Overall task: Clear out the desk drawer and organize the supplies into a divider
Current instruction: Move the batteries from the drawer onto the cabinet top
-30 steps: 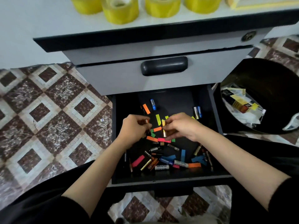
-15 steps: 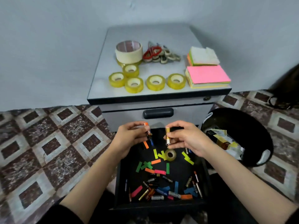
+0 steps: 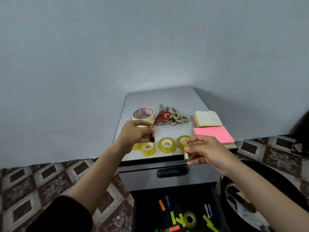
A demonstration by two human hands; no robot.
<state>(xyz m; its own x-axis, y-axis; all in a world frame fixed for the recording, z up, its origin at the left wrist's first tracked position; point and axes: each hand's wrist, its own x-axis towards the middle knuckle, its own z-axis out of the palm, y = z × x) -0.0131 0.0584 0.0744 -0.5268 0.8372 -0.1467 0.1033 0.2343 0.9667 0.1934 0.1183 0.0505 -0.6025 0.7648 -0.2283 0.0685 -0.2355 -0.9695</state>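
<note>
Batteries, one per hand, lifted clear of the drawer. Left hand point(image 3: 133, 133) pinches a short black battery with an orange end point(image 3: 152, 137) between thumb and curled fingers. The cell is upright above the grey cabinet top point(image 3: 167, 99), near the cream masking-tape roll point(image 3: 143, 114). Right hand point(image 3: 205, 151) pinches a gold cylindrical battery point(image 3: 186, 151) between thumb and fingertips. It is also upright, at the top's front edge, in front of the small yellow tape rolls point(image 3: 166, 144).

Judgement: the upright pinch keeps each cell's end visible and allows setting down without regripping. Both look bound for the top, where like supplies are already grouped: red-handled scissors point(image 3: 163, 116) with other pairs, pink sticky-note pad point(image 3: 213, 135) on a stack.

Open black drawer point(image 3: 147, 206) below holds coloured paper strips point(image 3: 161, 205), loose batteries point(image 3: 207, 210) and one clear tape roll point(image 3: 189, 219). No divider in view.

Versus half a second ago:
- Hands were low, at the drawer's front edge; now both are raised over the cabinet top and spread wider apart.
- View has tilted up, so only part of the drawer shows.
- Grips unchanged.
- Items on top unmoved.
</note>
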